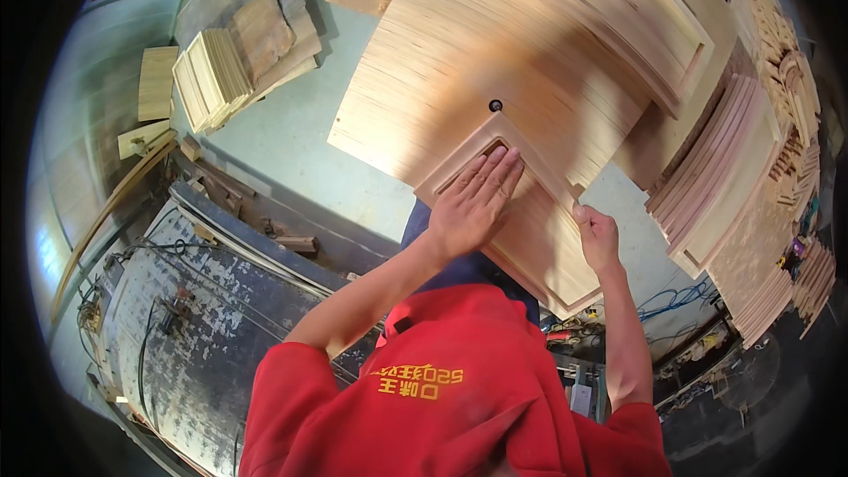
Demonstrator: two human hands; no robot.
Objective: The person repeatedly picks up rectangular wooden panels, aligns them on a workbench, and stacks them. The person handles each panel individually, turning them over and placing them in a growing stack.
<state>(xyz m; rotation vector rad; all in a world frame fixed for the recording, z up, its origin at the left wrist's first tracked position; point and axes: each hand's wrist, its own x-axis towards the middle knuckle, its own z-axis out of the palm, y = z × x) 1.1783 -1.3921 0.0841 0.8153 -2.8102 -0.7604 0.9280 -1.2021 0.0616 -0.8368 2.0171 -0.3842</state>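
Note:
A pale wooden cabinet door, with a raised frame around a recessed middle, lies slantwise in front of me. My left hand rests flat on it near the far end, fingers stretched out along the inner edge of the frame. At the door's right edge, my right hand is closed, its thumb against the edge; its curled fingers are partly hidden. Under the door's far end is a broad wooden board, with a small round black piece just beyond the door's far corner.
More framed panels lie at the far right, and a stack of long pinkish boards stands at the right. Thin wooden pieces are piled at the far left. A worn dark surface lies at the near left; blue cable coils at the right.

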